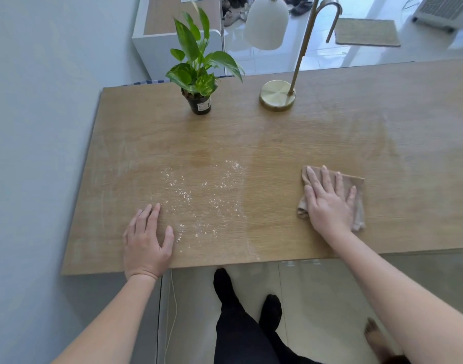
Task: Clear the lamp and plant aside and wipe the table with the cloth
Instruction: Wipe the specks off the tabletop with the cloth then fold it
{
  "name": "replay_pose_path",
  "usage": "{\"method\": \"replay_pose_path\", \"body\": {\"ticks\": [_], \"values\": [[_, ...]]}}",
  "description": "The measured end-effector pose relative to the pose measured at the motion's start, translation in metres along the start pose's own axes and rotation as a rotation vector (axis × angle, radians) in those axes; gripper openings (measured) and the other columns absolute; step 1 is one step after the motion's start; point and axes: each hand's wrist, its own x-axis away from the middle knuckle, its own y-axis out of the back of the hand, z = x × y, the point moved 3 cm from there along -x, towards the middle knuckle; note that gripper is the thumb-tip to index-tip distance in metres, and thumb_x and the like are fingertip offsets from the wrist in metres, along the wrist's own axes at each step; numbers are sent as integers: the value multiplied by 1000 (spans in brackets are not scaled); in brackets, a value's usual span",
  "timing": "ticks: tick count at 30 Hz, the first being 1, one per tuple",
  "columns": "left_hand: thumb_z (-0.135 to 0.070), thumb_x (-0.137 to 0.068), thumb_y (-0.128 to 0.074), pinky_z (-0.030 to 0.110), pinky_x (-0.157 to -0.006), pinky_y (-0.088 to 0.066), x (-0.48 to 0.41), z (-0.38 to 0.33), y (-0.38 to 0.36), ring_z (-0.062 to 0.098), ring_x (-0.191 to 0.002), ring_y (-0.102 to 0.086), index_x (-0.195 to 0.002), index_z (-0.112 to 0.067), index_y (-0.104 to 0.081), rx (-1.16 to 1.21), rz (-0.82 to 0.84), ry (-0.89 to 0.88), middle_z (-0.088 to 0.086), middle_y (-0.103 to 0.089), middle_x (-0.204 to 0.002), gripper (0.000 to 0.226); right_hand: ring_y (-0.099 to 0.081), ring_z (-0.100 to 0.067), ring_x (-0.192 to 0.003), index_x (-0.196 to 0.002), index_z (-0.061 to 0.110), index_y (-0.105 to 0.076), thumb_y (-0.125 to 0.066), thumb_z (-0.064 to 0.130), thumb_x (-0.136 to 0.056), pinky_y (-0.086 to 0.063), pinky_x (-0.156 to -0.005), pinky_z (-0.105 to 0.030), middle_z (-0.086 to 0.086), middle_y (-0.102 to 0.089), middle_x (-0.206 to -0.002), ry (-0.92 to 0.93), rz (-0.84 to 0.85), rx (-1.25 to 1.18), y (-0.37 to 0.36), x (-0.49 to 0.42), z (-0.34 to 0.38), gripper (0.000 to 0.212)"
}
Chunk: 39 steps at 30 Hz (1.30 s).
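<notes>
Right of the white powder on the worktop, right hand presses flat, fingers spread, on the cloth — left hand flat beside the powder; plant and lamp beyond it.

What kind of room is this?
Probably a room at home: a wooden table holding a potted plant and a lamp, with shoes and a doormat on the tiled floor beyond.

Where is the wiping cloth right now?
The cloth lies flat on the table toward its right side, pressed under the right hand, right of the white crumbs.
</notes>
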Motion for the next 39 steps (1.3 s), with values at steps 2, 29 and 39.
{"method": "replay_pose_path", "body": {"ticks": [2, 29, 39], "values": [[-52, -99, -43, 57, -123, -35, 2, -1, 0, 31, -155, -39, -161, -21, -51, 7, 3, 2, 3, -49, -166, 70, 12, -18, -166, -165, 58, 4, -9, 59, -111, 11, -131, -55, 18, 9, -178, 2, 7, -1, -7, -2, 28, 56], [-53, -100, -45, 55, -126, -34, -2, 2, -2, 28, -158, -37, -162, -24, -49, 13, 5, 9, 0, -48, -167, 69, 6, -17, -166, -165, 60, -11, -10, 62, -110, 12, -131, -53, 23, -3, -177, 110, 24, -42, 7, -109, 97, 55], [-54, -100, -43, 53, -126, -34, 0, 0, 2, 25, -158, -36, -162, -23, -50, 20, 8, 18, -1, -49, -167, 69, 1, -1, -163, -159, 63, -31, -9, 65, -110, 17, -130, -44, 35, -18, -169, 518, 226, -76, -14, -86, 160, 53]]}}
